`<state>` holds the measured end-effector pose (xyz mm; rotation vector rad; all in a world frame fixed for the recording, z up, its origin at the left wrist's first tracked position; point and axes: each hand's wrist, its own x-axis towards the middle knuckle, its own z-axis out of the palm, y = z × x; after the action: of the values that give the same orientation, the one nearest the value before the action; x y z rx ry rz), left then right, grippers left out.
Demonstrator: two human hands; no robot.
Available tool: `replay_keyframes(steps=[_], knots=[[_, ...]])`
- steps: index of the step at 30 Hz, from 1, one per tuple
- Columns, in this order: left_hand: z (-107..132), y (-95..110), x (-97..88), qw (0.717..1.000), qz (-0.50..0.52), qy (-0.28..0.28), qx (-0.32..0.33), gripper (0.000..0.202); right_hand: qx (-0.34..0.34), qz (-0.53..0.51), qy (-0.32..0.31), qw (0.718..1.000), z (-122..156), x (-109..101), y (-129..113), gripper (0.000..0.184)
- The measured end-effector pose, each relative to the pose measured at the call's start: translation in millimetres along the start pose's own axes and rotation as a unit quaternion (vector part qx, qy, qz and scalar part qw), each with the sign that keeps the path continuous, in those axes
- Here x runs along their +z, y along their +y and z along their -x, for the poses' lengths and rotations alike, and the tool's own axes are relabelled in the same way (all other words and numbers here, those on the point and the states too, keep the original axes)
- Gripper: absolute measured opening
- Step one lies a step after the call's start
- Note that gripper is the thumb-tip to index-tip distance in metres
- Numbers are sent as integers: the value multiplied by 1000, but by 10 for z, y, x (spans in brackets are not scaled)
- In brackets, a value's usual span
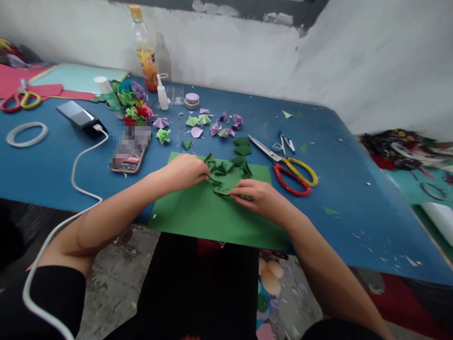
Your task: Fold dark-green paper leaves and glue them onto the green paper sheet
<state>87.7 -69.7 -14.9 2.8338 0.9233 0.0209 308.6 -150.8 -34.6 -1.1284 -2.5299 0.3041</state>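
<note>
Between my two hands is a folded dark green paper piece [220, 187], above a green paper sheet [198, 215] that lies at the table's front edge. My left hand [187, 171] pinches the piece's left end, fingers closed. At its right end, the fingertips of my right hand [253, 196] are closed on the paper. Just beyond, several folded dark green paper pieces [224, 167] rest on the sheet's far part. Two flat dark green paper leaves [242, 149] lie past the sheet's far edge.
Scissors [283, 163] with red and yellow handles lie to the right. Purple and light green paper pieces [203, 119] are scattered behind. On the left are a phone [132, 151], a white cable [76, 170], crumpled paper flowers [132, 101], a glue bottle [162, 97] and a drink bottle [145, 56].
</note>
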Motion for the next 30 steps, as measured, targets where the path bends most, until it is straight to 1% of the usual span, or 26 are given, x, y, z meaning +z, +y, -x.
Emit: replay_keyframes(steps=[3, 5, 7, 8, 12, 14, 17, 19, 22, 27, 30], knots=[[14, 8, -3, 1000, 5, 10, 16, 20, 30, -36, 53, 998, -9, -34, -16, 19], [25, 7, -8, 999, 11, 15, 27, 19, 60, -37, 104, 992, -14, -48, -15, 19], [35, -2, -18, 999, 19, 24, 34, 20, 83, -30, 136, 987, -18, -54, -7, 19], [39, -8, -25, 998, 26, 32, 36, 20, 88, -28, 137, 986, -19, -56, -3, 19], [48, -32, -55, 996, 44, 73, 30, 22, 85, -58, 103, 989, -24, -71, -11, 19], [48, -34, -61, 996, 42, 75, 23, 22, 93, -76, 119, 986, -24, -81, -22, 19], [49, -27, -63, 996, 53, 68, 34, 21, 113, -69, 154, 979, -20, -92, -23, 19], [51, -23, -65, 994, 66, 74, 42, 21, 118, -70, 144, 980, -18, -100, -16, 19], [56, -23, -72, 992, 73, 90, 39, 21, 117, -98, 120, 981, -16, -119, -13, 19], [62, -24, -85, 993, 65, 91, 35, 21, 128, -115, 157, 973, -13, -154, -30, 16], [66, -15, -91, 992, 77, 89, 50, 22, 133, -104, 173, 970, -12, -155, -32, 15]])
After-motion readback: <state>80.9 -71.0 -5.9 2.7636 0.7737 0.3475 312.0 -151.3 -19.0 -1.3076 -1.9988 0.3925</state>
